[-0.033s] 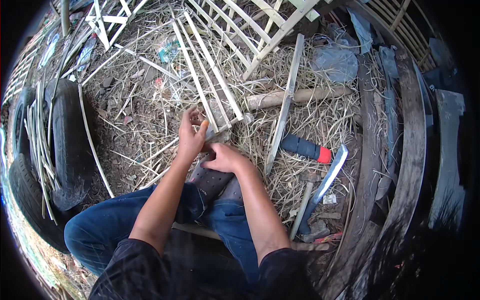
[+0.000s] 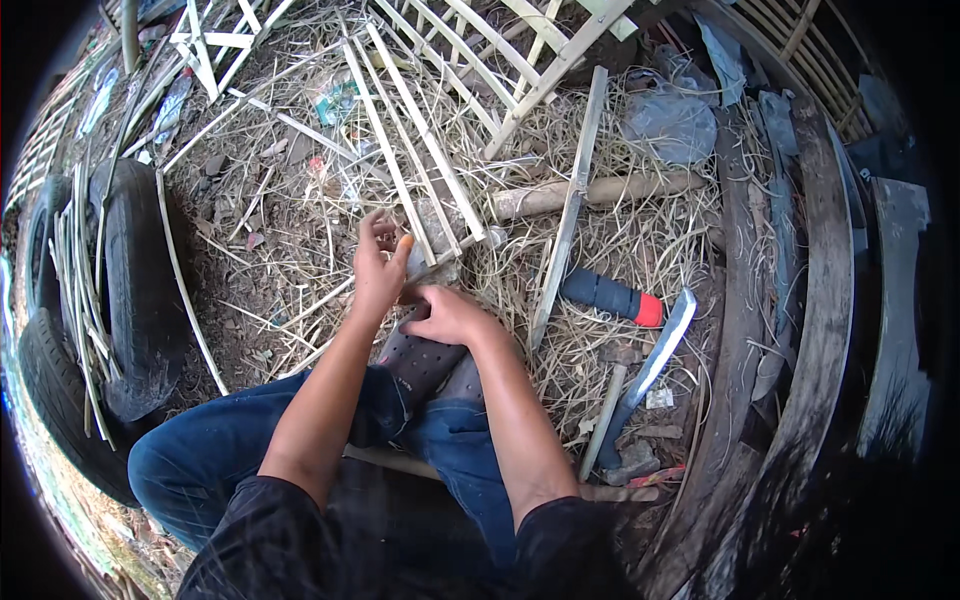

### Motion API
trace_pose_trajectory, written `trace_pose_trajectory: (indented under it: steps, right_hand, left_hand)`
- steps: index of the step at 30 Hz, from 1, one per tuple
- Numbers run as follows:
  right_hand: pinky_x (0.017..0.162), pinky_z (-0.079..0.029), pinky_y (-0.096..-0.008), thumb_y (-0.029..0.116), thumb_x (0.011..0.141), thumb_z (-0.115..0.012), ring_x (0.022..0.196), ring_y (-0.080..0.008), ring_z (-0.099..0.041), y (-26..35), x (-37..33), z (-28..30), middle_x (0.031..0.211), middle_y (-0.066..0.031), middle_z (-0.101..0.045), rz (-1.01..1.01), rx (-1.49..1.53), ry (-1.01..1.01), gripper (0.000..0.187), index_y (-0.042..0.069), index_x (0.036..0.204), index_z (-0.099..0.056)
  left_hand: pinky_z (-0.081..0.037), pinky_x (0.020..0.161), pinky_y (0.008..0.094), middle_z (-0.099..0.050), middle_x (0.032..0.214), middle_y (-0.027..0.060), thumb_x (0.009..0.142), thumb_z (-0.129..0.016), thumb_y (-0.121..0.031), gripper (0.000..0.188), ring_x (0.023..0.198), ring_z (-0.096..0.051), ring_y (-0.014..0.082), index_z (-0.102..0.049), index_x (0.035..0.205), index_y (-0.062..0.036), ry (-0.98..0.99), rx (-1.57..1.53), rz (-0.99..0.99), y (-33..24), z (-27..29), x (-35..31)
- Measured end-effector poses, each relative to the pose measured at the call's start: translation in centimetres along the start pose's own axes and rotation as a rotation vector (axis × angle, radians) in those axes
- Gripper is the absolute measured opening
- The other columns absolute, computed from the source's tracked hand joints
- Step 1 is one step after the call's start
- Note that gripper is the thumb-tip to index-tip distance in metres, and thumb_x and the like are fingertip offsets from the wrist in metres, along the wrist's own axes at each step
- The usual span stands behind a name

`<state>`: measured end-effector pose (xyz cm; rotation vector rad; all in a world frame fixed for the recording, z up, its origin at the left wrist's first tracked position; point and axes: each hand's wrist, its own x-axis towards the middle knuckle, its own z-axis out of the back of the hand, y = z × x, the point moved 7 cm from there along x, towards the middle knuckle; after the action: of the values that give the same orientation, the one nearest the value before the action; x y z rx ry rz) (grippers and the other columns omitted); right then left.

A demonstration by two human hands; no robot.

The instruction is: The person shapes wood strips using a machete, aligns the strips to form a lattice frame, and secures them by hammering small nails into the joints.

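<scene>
My left hand (image 2: 378, 272) is raised just left of the near ends of some split bamboo strips (image 2: 425, 150). Its fingers are loosely bent and the thumb, orange at the tip, stands apart; nothing shows between them. My right hand (image 2: 452, 318) rests over the toe of a dark perforated clog (image 2: 412, 362) on my foot. Its fingers curl down beyond the toe, where their tips and anything in them are hidden. A short crosspiece of bamboo (image 2: 436, 266) lies at the strips' near ends, beside both hands.
On the right lie a machete (image 2: 657, 358), a hammer (image 2: 606, 410) and a black-wrapped roll with a red end (image 2: 612, 297). A bamboo lattice (image 2: 500, 60) spans the far side. Old tyres (image 2: 138, 280) stand left; long planks (image 2: 825, 280) run along the right. Shavings litter the ground.
My left hand has shifted very slightly to the left, its fingers still bent. The right hand stays over the clog.
</scene>
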<state>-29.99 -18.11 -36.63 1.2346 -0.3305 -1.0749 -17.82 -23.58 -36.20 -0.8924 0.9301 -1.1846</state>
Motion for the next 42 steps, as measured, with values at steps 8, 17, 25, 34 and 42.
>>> trace_pose_trajectory:
  steps: [8,17,25,34,42]
  right_hand:
    - [0.074,-0.052,-0.0350,0.032,0.072,-0.076,0.078,-0.0235,-0.068,-0.7,0.7,0.1,0.084,-0.0106,-0.071,-0.178,0.023,0.007,0.041,0.009,0.106,-0.070]
    - [0.082,-0.053,-0.0379,0.034,0.072,-0.073,0.091,-0.0290,-0.069,-1.7,1.3,-0.4,0.092,-0.0125,-0.072,-0.200,0.107,0.030,0.035,0.013,0.100,-0.073]
    - [0.060,-0.049,-0.0287,0.023,0.081,-0.072,0.059,-0.0127,-0.064,-1.2,1.4,-0.3,0.067,-0.0063,-0.070,-0.161,0.166,0.027,0.025,0.004,0.098,-0.071]
    - [0.075,-0.053,-0.0342,0.031,0.076,-0.071,0.081,-0.0232,-0.070,-1.6,1.2,-0.7,0.086,-0.0092,-0.073,-0.268,0.183,0.111,0.032,0.011,0.100,-0.073]
    - [0.073,-0.053,-0.0379,0.028,0.074,-0.071,0.080,-0.0290,-0.070,-1.5,1.3,-0.4,0.085,-0.0130,-0.072,-0.228,0.166,0.057,0.028,0.007,0.091,-0.070]
  left_hand:
    - [-0.041,0.050,0.0216,-0.061,0.074,0.0005,0.093,-0.065,-0.031,0.042,0.057,-0.052,0.0058,-0.064,0.115,0.0046,0.125,-0.059,0.308,2.4,-0.7,5.0]
    - [-0.038,0.043,0.0214,-0.058,0.063,-0.0013,0.089,-0.071,-0.024,0.023,0.051,-0.051,0.0047,-0.063,0.084,-0.0022,0.160,-0.049,0.310,1.9,-1.2,5.7]
    - [-0.046,0.048,0.0230,-0.060,0.069,0.0002,0.092,-0.067,-0.023,0.022,0.054,-0.055,0.0067,-0.061,0.091,-0.0020,0.171,-0.169,0.372,3.3,-1.6,5.3]
    - [-0.048,0.060,0.0351,-0.062,0.074,0.0088,0.084,-0.074,-0.027,0.037,0.067,-0.061,0.0194,-0.054,0.101,-0.0003,0.066,0.240,0.090,0.4,0.0,2.1]
    - [-0.048,0.078,0.0397,-0.061,0.099,0.0181,0.088,-0.064,-0.021,0.028,0.093,-0.060,0.0314,-0.056,0.108,-0.0033,0.264,0.476,0.072,0.7,1.4,-4.0]
